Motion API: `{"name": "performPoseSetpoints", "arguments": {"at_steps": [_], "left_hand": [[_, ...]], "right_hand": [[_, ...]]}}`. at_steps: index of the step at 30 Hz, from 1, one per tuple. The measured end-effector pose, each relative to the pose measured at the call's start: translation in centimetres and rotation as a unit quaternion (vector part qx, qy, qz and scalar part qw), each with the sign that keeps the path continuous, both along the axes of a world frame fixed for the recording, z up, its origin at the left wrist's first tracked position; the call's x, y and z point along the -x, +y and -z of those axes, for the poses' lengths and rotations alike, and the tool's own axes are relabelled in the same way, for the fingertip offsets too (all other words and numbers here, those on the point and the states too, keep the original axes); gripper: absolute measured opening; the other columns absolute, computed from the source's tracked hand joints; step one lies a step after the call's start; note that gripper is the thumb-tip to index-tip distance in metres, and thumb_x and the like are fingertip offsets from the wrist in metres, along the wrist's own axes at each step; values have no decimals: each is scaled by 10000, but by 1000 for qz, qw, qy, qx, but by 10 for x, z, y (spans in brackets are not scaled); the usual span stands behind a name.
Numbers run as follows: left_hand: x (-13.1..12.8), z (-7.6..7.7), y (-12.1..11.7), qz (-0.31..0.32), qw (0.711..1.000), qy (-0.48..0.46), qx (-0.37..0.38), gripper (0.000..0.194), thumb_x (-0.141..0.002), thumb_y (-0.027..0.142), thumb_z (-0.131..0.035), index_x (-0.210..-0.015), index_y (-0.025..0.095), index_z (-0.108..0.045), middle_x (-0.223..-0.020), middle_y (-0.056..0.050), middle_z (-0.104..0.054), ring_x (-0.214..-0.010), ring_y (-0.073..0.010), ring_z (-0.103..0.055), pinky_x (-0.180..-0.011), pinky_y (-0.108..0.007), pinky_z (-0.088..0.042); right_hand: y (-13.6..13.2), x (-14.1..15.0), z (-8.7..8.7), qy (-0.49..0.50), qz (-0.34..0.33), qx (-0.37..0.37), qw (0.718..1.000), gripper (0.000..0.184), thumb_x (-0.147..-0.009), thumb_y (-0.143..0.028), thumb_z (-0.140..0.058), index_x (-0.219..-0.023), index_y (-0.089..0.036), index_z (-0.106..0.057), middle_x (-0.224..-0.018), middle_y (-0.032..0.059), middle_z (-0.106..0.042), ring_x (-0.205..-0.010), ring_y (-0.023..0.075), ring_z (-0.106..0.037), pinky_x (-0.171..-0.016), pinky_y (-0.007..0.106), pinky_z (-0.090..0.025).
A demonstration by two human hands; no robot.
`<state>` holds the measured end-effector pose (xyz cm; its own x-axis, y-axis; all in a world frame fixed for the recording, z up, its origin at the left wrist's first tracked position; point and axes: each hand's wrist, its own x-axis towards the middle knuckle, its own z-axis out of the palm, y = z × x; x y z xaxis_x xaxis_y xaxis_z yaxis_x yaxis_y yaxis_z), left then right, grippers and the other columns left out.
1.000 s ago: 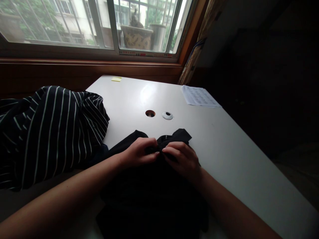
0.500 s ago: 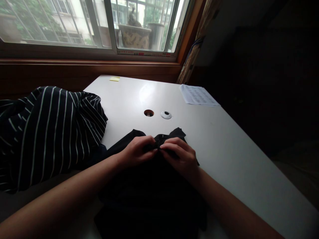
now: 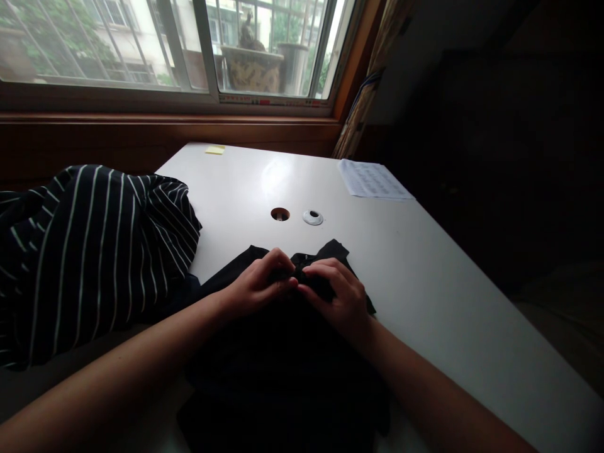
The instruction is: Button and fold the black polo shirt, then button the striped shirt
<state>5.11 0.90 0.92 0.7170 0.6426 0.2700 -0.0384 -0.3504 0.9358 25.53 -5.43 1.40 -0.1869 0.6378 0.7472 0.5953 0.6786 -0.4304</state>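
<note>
A black garment [image 3: 287, 365] lies spread over the near part of the white table, its folds lost in shadow. Its exact kind I cannot tell. At its far edge my left hand [image 3: 267, 280] pinches the dark cloth between thumb and fingers. Close on the right, my right hand [image 3: 337, 289] grips the same edge, its fingertips almost meeting the left ones. Whatever small part sits between the fingertips is too dark to make out. Beyond the hands, two corners of the cloth stick up and out.
A heap of dark cloth with white stripes [image 3: 94, 258] covers the table's left side. On the white table [image 3: 453, 289] are a round cable hole [image 3: 280, 214], its loose white cover [image 3: 313, 218], printed papers [image 3: 375, 180] and a yellow note [image 3: 215, 150]. A window [image 3: 264, 56] stands behind.
The fingers have shifted slightly at the garment's edge, with the left knuckles raised a little higher. Both hands still hold the cloth. The view has moved slightly.
</note>
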Motion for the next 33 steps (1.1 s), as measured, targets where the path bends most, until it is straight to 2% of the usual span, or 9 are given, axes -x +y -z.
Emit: {"name": "performPoseSetpoints", "arguments": {"at_steps": [4,9,18,27,33], "left_hand": [[0,2,1,-6,999,-10,33,220,-936,353,-605,-1049,191,-510,-800,-11,-626,-663,-136,-620,-599,-238,-488],[-2,5,2,-14,999,-34,39,190,-939,340,-605,-1032,196,-522,-816,-15,-645,-680,-138,-623,-629,-250,-491],[-4,6,2,-30,998,-34,36,193,-934,348,-611,-1004,194,-518,-812,-10,-659,-667,-140,-638,-637,-258,-492],[-4,3,2,-37,999,4,-4,208,-941,353,-599,-1041,184,-531,-713,15,-637,-615,-128,-619,-596,-236,-485],[-8,0,0,-92,996,8,6,215,-937,388,-600,-951,183,-537,-623,45,-587,-523,-100,-568,-515,-198,-430]], "right_hand": [[-2,2,0,2,31,-5,999,214,-849,-180,-711,-1041,-233,-633,-917,35,-667,-844,183,-661,-747,333,-585],[-3,4,-1,9,54,8,998,204,-862,-169,-692,-1046,-240,-645,-934,34,-664,-851,182,-658,-763,339,-580],[-1,5,-2,24,54,-8,998,191,-854,-130,-698,-1009,-239,-676,-910,26,-668,-828,167,-654,-749,324,-577],[2,3,-1,-14,44,-21,999,180,-853,-134,-678,-1002,-236,-674,-887,34,-646,-809,173,-644,-741,329,-587],[4,-3,3,-57,39,-55,996,229,-864,-128,-660,-1054,-255,-663,-882,22,-669,-803,171,-660,-746,323,-586]]}}
